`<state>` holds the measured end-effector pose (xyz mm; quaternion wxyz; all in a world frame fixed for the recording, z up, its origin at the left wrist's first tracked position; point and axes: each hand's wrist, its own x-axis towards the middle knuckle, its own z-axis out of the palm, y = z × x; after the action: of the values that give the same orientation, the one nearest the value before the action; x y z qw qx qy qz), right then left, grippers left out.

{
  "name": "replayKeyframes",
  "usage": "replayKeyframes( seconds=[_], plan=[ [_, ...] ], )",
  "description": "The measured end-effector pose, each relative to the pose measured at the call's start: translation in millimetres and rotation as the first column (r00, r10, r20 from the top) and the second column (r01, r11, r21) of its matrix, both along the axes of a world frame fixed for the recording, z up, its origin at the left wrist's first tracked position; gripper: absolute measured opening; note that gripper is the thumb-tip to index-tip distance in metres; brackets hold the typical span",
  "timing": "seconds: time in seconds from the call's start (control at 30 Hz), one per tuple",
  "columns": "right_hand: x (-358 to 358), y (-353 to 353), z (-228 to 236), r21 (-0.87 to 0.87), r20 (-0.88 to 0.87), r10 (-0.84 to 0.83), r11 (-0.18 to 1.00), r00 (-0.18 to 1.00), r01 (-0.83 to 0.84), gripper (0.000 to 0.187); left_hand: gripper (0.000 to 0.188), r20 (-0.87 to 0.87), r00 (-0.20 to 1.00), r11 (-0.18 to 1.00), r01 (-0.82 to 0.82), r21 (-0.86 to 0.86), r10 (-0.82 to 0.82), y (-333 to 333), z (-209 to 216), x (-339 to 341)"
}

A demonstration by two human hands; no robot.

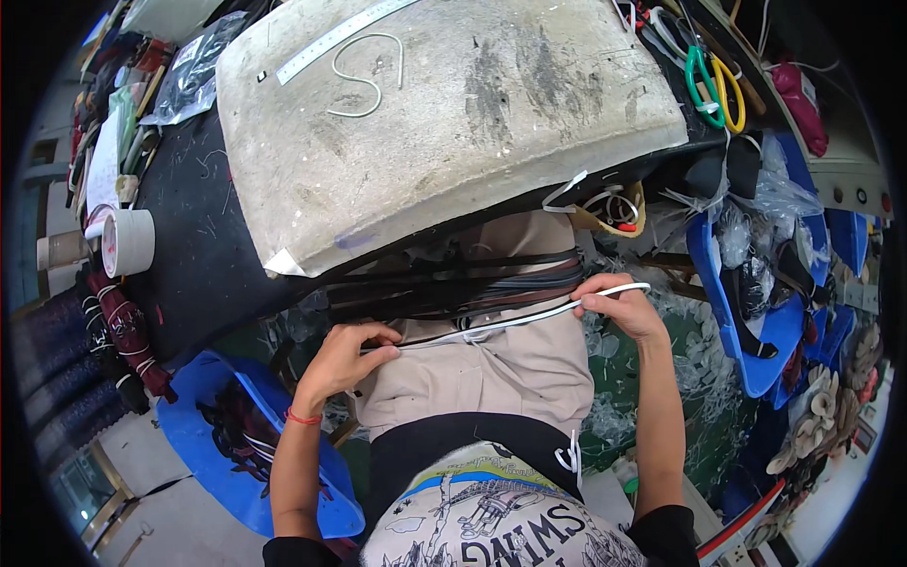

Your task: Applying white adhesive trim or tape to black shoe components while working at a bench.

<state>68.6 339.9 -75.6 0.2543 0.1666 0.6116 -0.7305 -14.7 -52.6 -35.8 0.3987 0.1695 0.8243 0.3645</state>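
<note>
A thin white cord stretches across my lap, with a narrow dark strip lying along part of it. My left hand pinches the left end between thumb and fingers. Higher up on the right, my right hand closes on the cord near its other end, and a short white tip sticks out past the fingers. Just beyond the cord, a bundle of long black and brown strips lies over my thighs. Whether the dark strip is joined to the cord, I cannot tell.
A stained pale work board rests on the dark table, bearing a ruler and a curved cord. Blue bins flank me. Scissors lie at the back right; a white tape roll stands left.
</note>
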Motion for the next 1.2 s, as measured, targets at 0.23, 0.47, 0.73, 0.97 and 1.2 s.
replayKeyframes(
  seconds=[0.23, 0.47, 0.73, 0.97, 1.2],
  plan=[
    [-1, -2, 0, 0.064, -0.023, 0.009, 0.998, 1.0, -0.007, 0.018, 0.022, 0.099, 0.995, 1.0, 0.023, -0.004, -0.023, -9, -1, -4],
    [-1, -7, 5, 0.084, -0.011, -0.029, 0.996, 1.0, 0.03, 0.015, 0.027, 0.035, 0.977, 0.948, 0.195, 0.252, -0.21, -16, -17, -7],
    [0, -6, 2, 0.099, -0.038, -0.021, 0.995, 0.999, 0.025, 0.017, 0.028, 0.142, 0.983, 0.969, 0.081, 0.233, -0.116, 26, -10, -2],
    [3, -4, 6, 0.094, -0.023, -0.026, 0.995, 0.999, 0.028, 0.017, 0.022, 0.129, 0.969, 0.934, 0.16, 0.32, -0.211, 29, -14, -7],
    [0, -9, 2, 0.06, 0.001, -0.053, 0.997, 0.999, 0.053, 0.017, 0.036, 0.2, 0.94, 0.905, 0.183, 0.383, -0.275, 78, -14, -5]
  ],
)
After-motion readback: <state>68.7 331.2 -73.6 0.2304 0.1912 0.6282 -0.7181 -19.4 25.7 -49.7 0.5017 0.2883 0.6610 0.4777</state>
